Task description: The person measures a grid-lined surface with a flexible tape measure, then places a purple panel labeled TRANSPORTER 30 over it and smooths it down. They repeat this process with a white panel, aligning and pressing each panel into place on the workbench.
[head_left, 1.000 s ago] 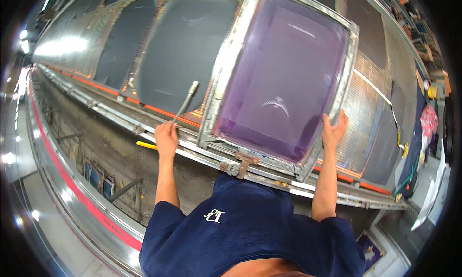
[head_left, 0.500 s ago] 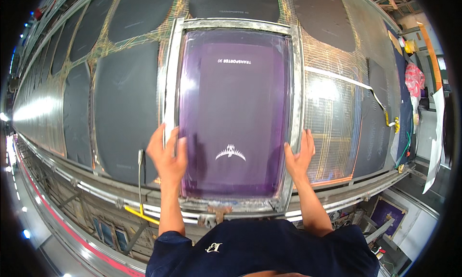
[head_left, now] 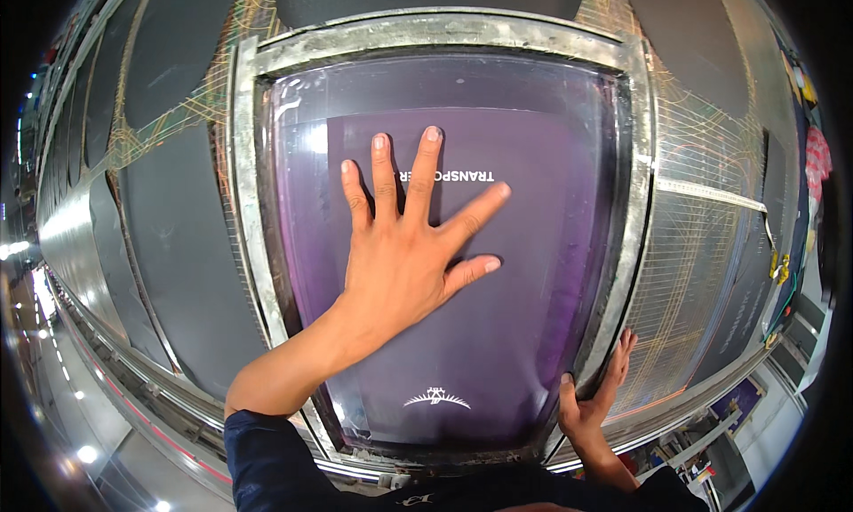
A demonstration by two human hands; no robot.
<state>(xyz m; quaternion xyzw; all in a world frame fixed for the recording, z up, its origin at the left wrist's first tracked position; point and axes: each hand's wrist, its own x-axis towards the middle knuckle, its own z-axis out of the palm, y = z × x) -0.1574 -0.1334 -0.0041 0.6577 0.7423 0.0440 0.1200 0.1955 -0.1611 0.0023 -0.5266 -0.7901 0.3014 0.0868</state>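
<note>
A silk-screen printing frame (head_left: 444, 34) with metal rails lies on the long table before me. Its taut purple mesh (head_left: 498, 316) carries small white lettering near the far end and a white winged emblem (head_left: 435, 400) near the close end. My left hand (head_left: 400, 259) is spread out over the mesh, palm down, and covers part of the lettering. Whether it presses on the mesh I cannot tell. Near the close right corner my right hand (head_left: 590, 414) grips the side rail, thumb on the inner side and fingers along the outer side.
Dark fabric panels (head_left: 178, 245) lie flat on the table to the left, beyond and to the right. A white measuring tape (head_left: 711, 193) stretches across the right side. Metal rails run along the near table edge. A red-and-white bundle (head_left: 817, 156) sits at the far right.
My left hand has let go of the left rail and moved up and right over the mesh, fingers spread. My right hand stays at the right rail. The view has come closer to the frame.
</note>
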